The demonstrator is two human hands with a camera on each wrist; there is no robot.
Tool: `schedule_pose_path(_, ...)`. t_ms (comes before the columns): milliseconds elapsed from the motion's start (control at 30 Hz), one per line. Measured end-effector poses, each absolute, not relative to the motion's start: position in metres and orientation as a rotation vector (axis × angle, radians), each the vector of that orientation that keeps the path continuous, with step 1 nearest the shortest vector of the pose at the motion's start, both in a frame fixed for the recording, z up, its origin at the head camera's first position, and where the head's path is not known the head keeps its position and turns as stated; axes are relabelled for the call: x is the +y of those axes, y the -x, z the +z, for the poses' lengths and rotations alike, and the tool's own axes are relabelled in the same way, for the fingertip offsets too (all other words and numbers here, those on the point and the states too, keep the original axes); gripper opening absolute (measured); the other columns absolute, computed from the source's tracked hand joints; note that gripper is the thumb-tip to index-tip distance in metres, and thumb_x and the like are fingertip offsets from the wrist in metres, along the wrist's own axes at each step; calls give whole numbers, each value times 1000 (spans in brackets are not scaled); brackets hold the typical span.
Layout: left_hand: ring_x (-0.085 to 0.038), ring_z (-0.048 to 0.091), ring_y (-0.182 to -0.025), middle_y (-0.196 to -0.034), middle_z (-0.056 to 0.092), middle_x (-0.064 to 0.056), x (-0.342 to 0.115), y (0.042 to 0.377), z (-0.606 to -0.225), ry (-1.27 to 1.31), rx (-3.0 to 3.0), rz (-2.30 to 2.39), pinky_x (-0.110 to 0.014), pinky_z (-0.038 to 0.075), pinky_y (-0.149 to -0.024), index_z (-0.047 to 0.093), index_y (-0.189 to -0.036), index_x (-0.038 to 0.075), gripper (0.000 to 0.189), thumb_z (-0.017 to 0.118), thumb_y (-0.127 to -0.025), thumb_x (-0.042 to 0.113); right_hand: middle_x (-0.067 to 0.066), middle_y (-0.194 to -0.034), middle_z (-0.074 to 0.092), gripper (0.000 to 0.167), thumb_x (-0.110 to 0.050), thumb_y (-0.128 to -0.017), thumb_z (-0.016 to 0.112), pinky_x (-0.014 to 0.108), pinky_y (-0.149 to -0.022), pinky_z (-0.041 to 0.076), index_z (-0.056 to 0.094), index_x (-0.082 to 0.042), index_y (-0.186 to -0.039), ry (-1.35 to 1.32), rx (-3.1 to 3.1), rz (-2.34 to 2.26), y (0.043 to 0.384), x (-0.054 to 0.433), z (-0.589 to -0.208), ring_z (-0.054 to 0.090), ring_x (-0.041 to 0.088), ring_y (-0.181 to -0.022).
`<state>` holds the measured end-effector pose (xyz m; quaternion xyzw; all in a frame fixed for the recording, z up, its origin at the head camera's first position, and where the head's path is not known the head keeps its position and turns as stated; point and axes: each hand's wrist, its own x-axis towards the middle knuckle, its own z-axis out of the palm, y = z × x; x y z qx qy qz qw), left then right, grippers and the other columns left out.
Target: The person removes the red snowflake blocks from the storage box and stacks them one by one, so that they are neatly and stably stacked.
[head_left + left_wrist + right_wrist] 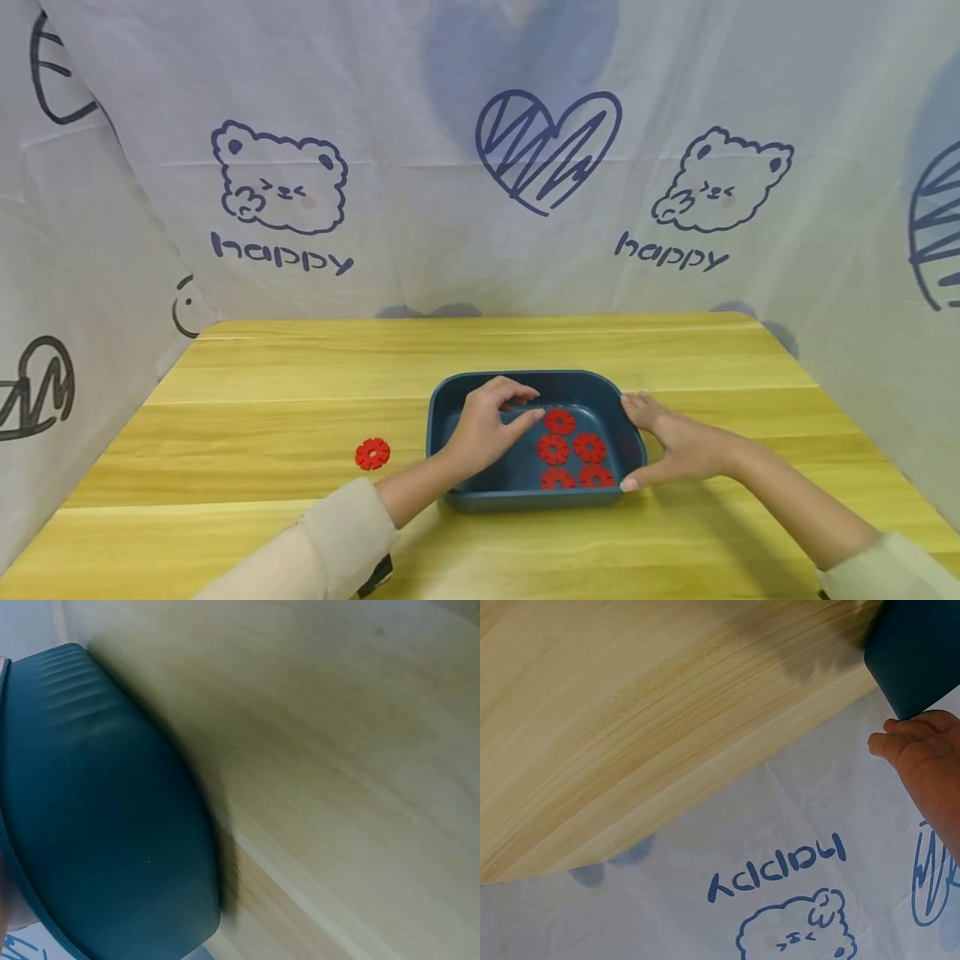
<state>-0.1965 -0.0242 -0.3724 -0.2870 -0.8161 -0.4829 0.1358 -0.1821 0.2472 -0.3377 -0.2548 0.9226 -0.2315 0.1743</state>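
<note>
A dark teal plastic bin (pixel 525 501) stands on the table, its outer wall (pixel 112 802) filling the left side of the left wrist view. Several red notched plastic discs (pixel 546 455) lie inside, toward its right half. My left hand (pixel 483 427) is over the bin, thumb and fingers apart, and I see nothing between them. With my right hand (pixel 678 446) I hold the bin's right end, thumb at the front corner and fingers at the back corner. Those fingers (pixel 922 739) touch the bin's corner in the right wrist view. Another red disc (pixel 364 455) lies on the table left of the bin.
Light wooden boards form the table (pixel 262 383). White cloth (pixel 420 200) printed with bears and hearts hangs behind it and along both sides. A small black object (pixel 378 573) shows under my left cuff.
</note>
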Motion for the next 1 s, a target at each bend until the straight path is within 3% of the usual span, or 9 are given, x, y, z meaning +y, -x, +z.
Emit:
schedule_pose_path(300,-27,58,-90,-101,63,-15,-17,198,-383,928,-2473,-1337,-36,51,-75,67,-102,0,23,66,-86,16,31,-150,9,111,-50,-73,73,67,-106,12,15,14,-142,721,2611,-658,182,246,-338,0,53,-136)
schedule_pose_path(533,-26,56,-95,-106,61,-13,-13,200,-386,890,-2655,-1257,-28,50,-77,65,-108,-1,28,67,-86,17,32,-150,10,111,-51,-73,73,67,-105,14,15,15,-142,732,2617,-645,182,245,-336,1,53,-136)
schedule_pose_path(667,-27,57,-97,-108,60,-14,-10,203,-386,885,-2741,-1221,-30,51,-80,63,-112,-2,33,67,-86,17,32,-150,9,111,-49,-73,73,68,-105,13,14,15,-142,729,2605,-651,182,245,-335,0,54,-136)
schedule_pose_path(1000,-19,60,-88,-97,62,-11,-7,205,-392,867,-2931,-856,-24,52,-75,67,-106,0,34,73,-81,21,31,-151,8,111,-49,-74,73,68,-105,13,13,15,-142,718,2599,-649,182,245,-335,-1,54,-136)
